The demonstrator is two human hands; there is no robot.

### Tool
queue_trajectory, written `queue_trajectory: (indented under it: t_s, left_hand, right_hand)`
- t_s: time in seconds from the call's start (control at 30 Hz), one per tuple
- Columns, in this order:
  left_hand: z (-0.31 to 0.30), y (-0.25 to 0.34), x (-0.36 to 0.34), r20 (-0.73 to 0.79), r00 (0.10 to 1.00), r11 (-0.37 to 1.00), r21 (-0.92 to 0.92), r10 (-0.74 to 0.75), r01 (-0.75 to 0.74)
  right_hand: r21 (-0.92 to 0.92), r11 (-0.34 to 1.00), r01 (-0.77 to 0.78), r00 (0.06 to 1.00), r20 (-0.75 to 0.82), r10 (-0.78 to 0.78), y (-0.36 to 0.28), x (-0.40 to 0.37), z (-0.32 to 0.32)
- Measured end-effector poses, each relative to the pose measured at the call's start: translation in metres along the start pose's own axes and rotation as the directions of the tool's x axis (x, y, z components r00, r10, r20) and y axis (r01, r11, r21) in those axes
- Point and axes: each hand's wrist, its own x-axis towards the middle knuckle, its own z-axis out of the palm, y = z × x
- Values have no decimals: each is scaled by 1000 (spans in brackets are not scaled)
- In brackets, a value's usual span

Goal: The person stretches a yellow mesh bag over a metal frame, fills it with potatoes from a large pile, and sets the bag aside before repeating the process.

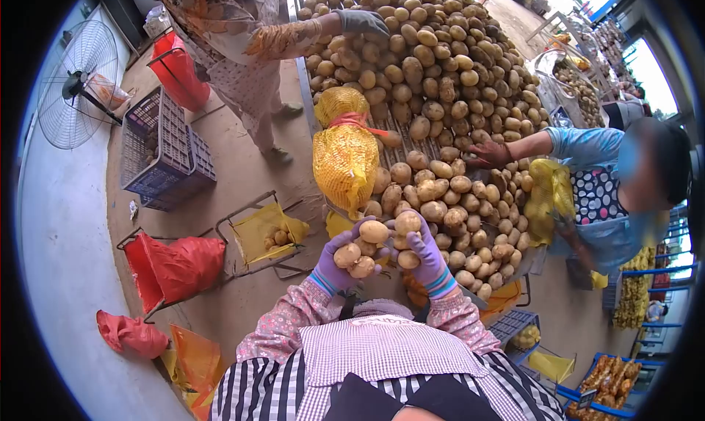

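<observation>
Both my hands wear purple gloves and are raised in front of my chest at the near edge of the potato heap. My left hand (334, 268) is wrapped around several potatoes (358, 251). Several more potatoes (406, 241) sit in my right hand (429, 263), its fingers curled round them. Just beyond my hands, a large heap of potatoes (440, 190) covers a sloping slatted table (388, 148). A filled yellow mesh bag (345, 164), tied with a red strip, stands at the table's left edge.
A person's gloved hand (363, 22) touches the heap at upper left; another person's hand (490, 154) reaches in from the right. To the left are a red bag on a frame (172, 267), a yellow bag on a frame (266, 234), dark crates (165, 153) and a fan (77, 83).
</observation>
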Motion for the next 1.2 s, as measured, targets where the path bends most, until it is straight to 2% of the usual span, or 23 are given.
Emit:
queue_trajectory:
  t_s: [0.03,0.07,0.1,0.13,0.17,0.2,0.23,0.3,0.37,0.47,0.53,0.63,0.7,0.77,0.83,0.9,0.97,1.0,1.03,1.07,1.1,1.17,1.2]
  left_hand:
    - [-4,-8,-5,-15,1000,1000,3,-5,5]
    - [-8,-17,-9,-78,995,978,202,69,-52]
    - [-10,-25,-13,-117,982,913,398,150,-92]
    - [-14,-25,-10,-73,997,999,45,19,-15]
    - [-10,-30,-11,-75,997,999,47,16,-13]
    - [-2,-36,-12,-151,987,997,62,64,-55]
    - [3,-40,-17,-223,968,992,80,117,-101]
    - [-7,-42,-31,-269,951,986,105,151,-127]
    - [-10,-38,-52,-312,928,976,135,206,-171]
    - [-4,-19,-93,-316,895,945,191,316,-266]
    - [-20,-1,-129,-332,863,924,174,381,-340]
    - [-40,34,-202,-326,772,838,211,545,-503]
    - [-39,62,-255,-332,698,769,186,635,-611]
    - [-41,99,-318,-342,627,705,196,700,-681]
    - [-44,131,-388,-379,446,567,318,811,-760]
    - [-57,168,-455,-410,405,532,264,817,-805]
    - [-59,199,-515,-468,303,442,222,830,-869]
    - [-66,216,-542,-482,290,427,202,827,-881]
    - [-73,232,-567,-498,282,418,183,820,-890]
    - [-85,248,-593,-495,285,459,274,821,-845]
    - [-71,259,-609,-616,167,447,333,770,-830]
    - [-64,277,-634,-638,81,453,446,766,-772]
    - [-70,285,-642,-685,29,468,467,728,-750]
  right_hand:
    - [-80,997,9,1000,14,-8,5,-11,1]
    - [-158,987,19,1000,24,-15,9,-24,3]
    - [-146,989,18,1000,18,-16,11,-33,5]
    - [-235,972,-26,1000,9,29,11,-39,6]
    - [-326,943,-70,997,-2,73,11,-44,8]
    - [-437,900,-7,1000,-1,7,15,-47,11]
    - [-438,899,-6,1000,5,9,18,-51,18]
    - [-526,844,105,992,116,-51,23,-55,41]
    - [-536,839,93,988,154,-11,41,-53,57]
    - [-565,825,20,993,111,52,73,-41,95]
    - [-607,795,14,971,198,135,96,-26,124]
    - [-666,745,25,911,322,257,147,4,189]
    - [-649,758,-68,863,343,371,188,24,240]
    - [-675,735,-67,819,384,427,238,43,301]
    - [-706,708,-30,739,462,491,294,59,364]
    - [-711,699,-73,676,480,559,348,73,427]
    - [-707,693,-140,582,508,636,401,84,482]
    - [-713,687,-140,569,510,645,418,90,511]
    - [-749,631,-202,526,460,715,434,96,538]
    - [-779,569,-262,481,406,777,447,101,560]
    - [-811,540,-225,510,374,774,466,110,573]
    - [-778,543,-316,593,285,753,501,118,590]
    - [-780,539,-318,593,280,755,515,125,586]
